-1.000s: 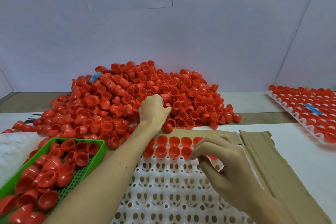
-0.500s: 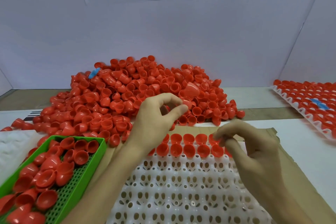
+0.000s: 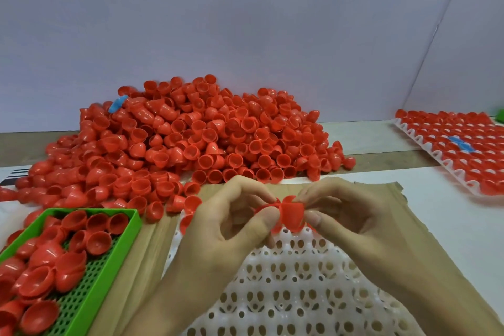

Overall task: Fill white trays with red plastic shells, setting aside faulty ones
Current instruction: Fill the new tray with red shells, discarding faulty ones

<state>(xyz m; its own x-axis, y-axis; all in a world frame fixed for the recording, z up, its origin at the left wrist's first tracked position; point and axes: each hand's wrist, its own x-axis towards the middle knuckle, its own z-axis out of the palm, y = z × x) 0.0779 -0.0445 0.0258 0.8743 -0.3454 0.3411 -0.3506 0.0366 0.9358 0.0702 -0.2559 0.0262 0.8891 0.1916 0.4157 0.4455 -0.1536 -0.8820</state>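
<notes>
Red shells (image 3: 290,213) are pinched between left hand (image 3: 229,229) and right hand (image 3: 354,226) over the mostly empty white tray (image 3: 286,294). Right of it lies one full tray (image 3: 436,157); beyond it, a large pile (image 3: 191,144).

The worktop (image 3: 450,213) is white, with a brownish strip running along near the back edge. There's a huge pile of red shells (image 3: 191,144) dumped across the back, left of middle, and it spills out toward the left edge. A flat sheet of cardboard (image 3: 155,243) lies at the front middle with a white tray (image 3: 300,294) sitting on top. A green basket (image 3: 109,210) of shells is at the front left corner, right beside the cardboard. Over at the right edge is a second white tray (image 3: 425,142), packed with shells.
</notes>
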